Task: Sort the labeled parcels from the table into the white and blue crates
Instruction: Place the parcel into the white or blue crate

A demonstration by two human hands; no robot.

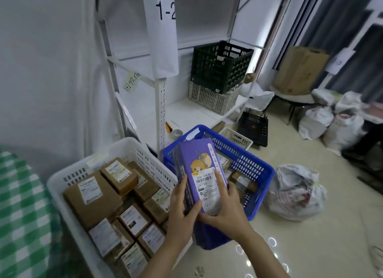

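Observation:
I hold a purple parcel (198,159) with a bear picture and a white shipping label over the near edge of the blue crate (257,170). My left hand (183,205) grips its lower left side, thumb across the front. My right hand (224,207) holds its lower right side, with fingers on the label. The white crate (68,174) at the left is filled with several brown labeled boxes (91,194). A few brown parcels (243,182) lie inside the blue crate.
A green checked tablecloth (22,205) covers the table at far left. White shelving (161,103) behind the crates holds a black crate (219,66) stacked on a white one. Full plastic bags (296,192) lie on the floor at right, more further back.

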